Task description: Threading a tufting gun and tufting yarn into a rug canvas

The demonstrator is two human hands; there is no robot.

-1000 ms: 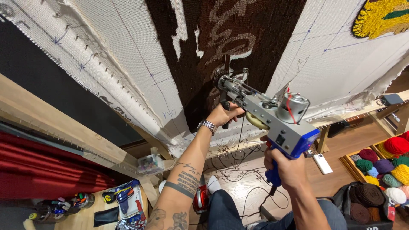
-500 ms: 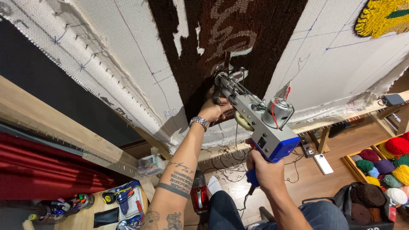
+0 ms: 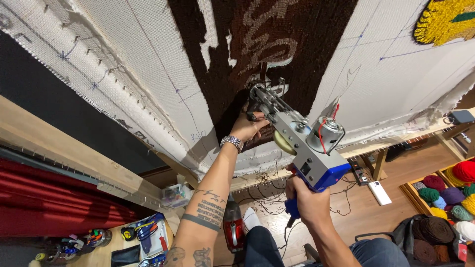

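1. Brown tufted pile fills the middle of the stretched white backing cloth; I see lighter looping shapes worked into it, and thin blue guide lines drawn across the bare cloth.
2. Tufting gun, grey metal body with a blue rear housing, sits tilted, its nose pressed against the lower edge of the brown pile. A small motor with red and black wires stands on top of the body.
3. Left hand: clenched around the front grip of the gun, just below the nose, close to the cloth. A metal watch is on that wrist; the forearm bears tattoos.
4. Right hand: closed around the blue rear handle beneath the housing. A dark cord hangs from the handle's base.
5. Wooden frame runs along the cloth's lower left edge, with a row of tack pins showing.
6. Yellow tufted patch lies at the upper right, well apart from the gun.
7. Yarn balls, many colours, fill a wooden box on the floor at right.
8. Red handheld tool lies on the floor between my arms.
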